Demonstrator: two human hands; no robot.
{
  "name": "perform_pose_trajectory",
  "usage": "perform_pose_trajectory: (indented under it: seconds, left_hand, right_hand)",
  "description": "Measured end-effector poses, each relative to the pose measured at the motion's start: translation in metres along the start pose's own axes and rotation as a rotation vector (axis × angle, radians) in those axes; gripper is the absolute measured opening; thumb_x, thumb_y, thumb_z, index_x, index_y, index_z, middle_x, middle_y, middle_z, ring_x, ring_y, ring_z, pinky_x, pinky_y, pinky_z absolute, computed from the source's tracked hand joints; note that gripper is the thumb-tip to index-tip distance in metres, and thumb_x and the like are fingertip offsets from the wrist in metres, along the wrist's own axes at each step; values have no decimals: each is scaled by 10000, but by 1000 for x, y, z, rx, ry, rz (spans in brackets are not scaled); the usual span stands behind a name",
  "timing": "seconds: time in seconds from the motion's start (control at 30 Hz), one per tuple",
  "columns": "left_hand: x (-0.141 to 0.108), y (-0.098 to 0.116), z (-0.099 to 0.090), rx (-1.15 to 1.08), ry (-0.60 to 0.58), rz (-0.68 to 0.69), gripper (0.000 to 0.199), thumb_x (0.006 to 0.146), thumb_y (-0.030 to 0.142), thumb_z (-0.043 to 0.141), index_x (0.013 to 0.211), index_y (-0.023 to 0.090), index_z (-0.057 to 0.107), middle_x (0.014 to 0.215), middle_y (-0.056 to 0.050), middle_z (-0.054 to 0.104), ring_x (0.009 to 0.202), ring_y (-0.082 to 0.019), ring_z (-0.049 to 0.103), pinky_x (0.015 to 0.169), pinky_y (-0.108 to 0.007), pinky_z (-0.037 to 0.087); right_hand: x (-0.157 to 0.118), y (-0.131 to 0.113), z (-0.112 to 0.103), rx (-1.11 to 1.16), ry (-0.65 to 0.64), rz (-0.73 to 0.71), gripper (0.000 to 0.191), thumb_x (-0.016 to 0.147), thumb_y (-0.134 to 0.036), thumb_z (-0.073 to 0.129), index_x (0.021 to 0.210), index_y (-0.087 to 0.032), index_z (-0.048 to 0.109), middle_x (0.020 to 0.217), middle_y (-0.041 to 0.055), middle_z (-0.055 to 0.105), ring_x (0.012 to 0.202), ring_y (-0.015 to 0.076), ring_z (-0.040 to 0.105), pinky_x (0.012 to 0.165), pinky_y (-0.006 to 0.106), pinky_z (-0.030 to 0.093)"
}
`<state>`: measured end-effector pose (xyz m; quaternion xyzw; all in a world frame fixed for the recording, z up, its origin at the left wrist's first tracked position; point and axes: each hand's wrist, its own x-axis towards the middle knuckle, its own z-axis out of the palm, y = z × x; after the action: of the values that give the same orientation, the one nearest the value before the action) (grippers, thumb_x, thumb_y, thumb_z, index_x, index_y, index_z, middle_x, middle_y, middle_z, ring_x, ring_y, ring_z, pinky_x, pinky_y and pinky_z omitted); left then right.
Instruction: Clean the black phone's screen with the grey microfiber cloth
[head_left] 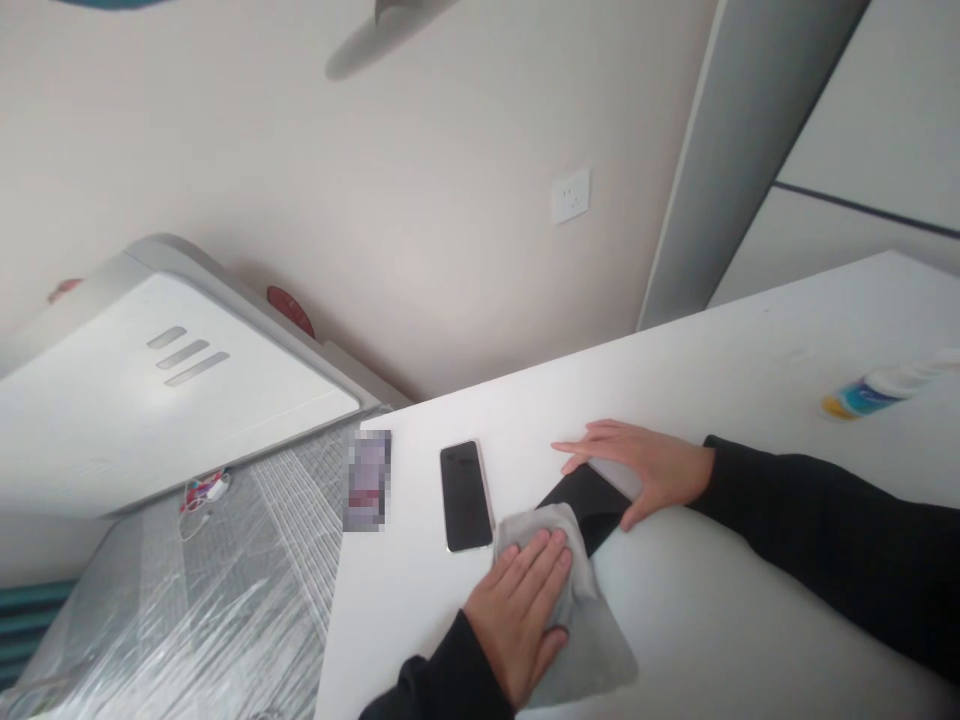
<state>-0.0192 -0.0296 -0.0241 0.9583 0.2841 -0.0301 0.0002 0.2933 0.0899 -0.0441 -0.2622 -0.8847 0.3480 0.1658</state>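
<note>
My left hand [525, 610] lies flat on a grey cloth [585, 640], fingers stretched out and pressing down on it. The cloth covers the near left part of a black flat device [585, 505] on the white table. My right hand [645, 465] steadies the far right end of that device, its thumb at one edge and its fingers at the other. A phone with a dark screen [465, 495] lies just left of the cloth, touched by neither hand. How much of the black device sits under the cloth is hidden.
The white table [750, 360] meets the wall at its back edge. A white bottle with a blue and yellow label [870, 390] is at the right. A blurred-out item [367, 480] lies at the left corner. Beyond is a plastic-covered bed [225, 590] with a white headboard [202, 400].
</note>
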Motion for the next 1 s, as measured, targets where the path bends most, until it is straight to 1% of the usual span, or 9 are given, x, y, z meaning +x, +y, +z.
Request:
perform_pose_trajectory:
  seconds: [0.17,0.23,0.3,0.43,0.5,0.57,0.77,0.83,1.0]
  left_hand:
    - [79,-14,2,-86,3,107,734,1037,516,363,1610,123,128,1680,-57,203,1558,-207,199,1226,-380,256]
    - [97,-18,3,-104,-1,122,741,1032,507,380,1608,116,128,1682,-66,194,1559,-214,197,1228,-393,258]
    - [86,-16,2,-89,-14,115,740,1032,491,387,1610,117,116,1685,-63,182,1555,-216,210,1221,-392,272]
    - [17,-1,1,-6,-11,15,753,1028,520,389,1615,137,114,1679,-36,208,1533,-204,276,1185,-343,321]
    - [-2,5,0,14,20,-36,779,1018,558,385,1613,125,127,1670,-40,242,1523,-206,302,1171,-333,335]
    - [7,3,-1,5,-6,3,775,1018,541,402,1613,127,128,1671,-47,239,1528,-211,291,1182,-338,324]
    - [94,-19,-2,-71,-25,114,739,1012,449,450,1596,88,176,1661,-107,265,1529,-249,289,1192,-405,320]
    - [86,-17,0,-43,-5,99,731,1012,441,447,1595,90,179,1660,-100,267,1520,-248,311,1182,-399,327]
    - [8,10,8,67,88,-78,667,1031,368,384,1605,106,166,1648,-66,309,1505,-220,337,1156,-354,319]
  right_hand:
    - [-3,6,6,-50,52,5,984,782,-580,740,1564,-119,360,1403,175,602,1236,352,553,1128,499,338]
    - [-5,8,9,-63,78,6,986,763,-539,756,1559,-103,368,1418,192,579,1226,353,555,1118,488,353]
    - [-4,8,9,-57,76,-2,1007,759,-571,759,1559,-105,366,1396,187,601,1216,354,559,1122,487,344]
    - [0,6,6,10,48,-49,1030,781,-713,699,1564,-138,358,1326,149,671,1195,345,568,1123,485,317]
    - [1,5,5,36,56,-69,1032,790,-742,671,1562,-132,357,1307,143,685,1181,344,573,1115,486,316]
    - [1,5,5,35,63,-76,1010,797,-723,675,1554,-127,371,1305,141,686,1174,340,576,1113,484,316]
    - [-3,10,9,-57,116,-52,1000,758,-522,770,1567,-111,349,1397,179,606,1162,330,586,1088,462,365]
    - [-3,11,9,-56,112,-53,1009,763,-552,766,1571,-120,342,1380,168,624,1172,330,579,1103,462,350]
    - [-1,8,6,17,61,-82,1034,787,-717,691,1562,-123,350,1292,127,696,1146,335,572,1105,472,328]
